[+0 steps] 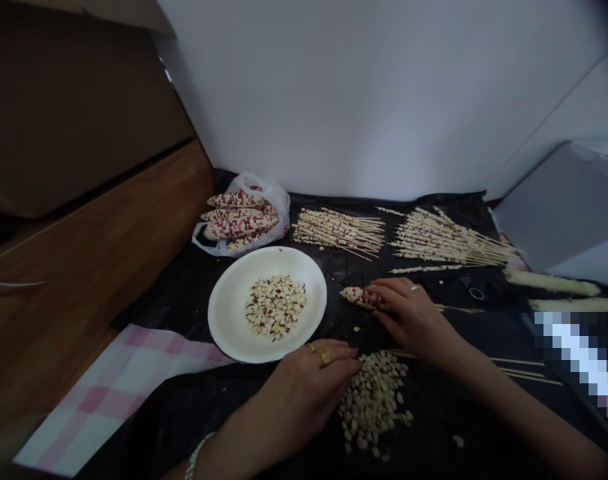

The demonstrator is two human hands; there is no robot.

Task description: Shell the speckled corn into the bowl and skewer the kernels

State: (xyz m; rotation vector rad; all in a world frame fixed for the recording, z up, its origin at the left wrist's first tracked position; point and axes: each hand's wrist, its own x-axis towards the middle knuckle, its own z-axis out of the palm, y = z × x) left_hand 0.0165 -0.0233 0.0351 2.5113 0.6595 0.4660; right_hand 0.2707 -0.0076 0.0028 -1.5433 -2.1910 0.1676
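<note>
My right hand (409, 310) wraps its fingers around a short corn cob (361, 297) with cream and dark red kernels, its tip pointing left. My left hand (318, 370), wearing gold-coloured rings, is closed beside a heap of loose pale kernels (373, 403). Its fingertips touch the heap's upper left edge; whatever they pinch, if anything, is hidden. Just beyond the left hand stands a white bowl (224, 300) with cream and red kernels in its middle. Thin sticks (529, 370) lie to the right, partly under the right forearm.
A plastic bag (283, 208) of corn cobs (241, 227) lies at the back left. Two bunches of kernel-threaded skewers (334, 230) (434, 237) rest along the wall. Bare cobs (554, 283) are at right. Black sheeting (184, 293) covers the surface; a pink checked cloth (119, 387) lies left.
</note>
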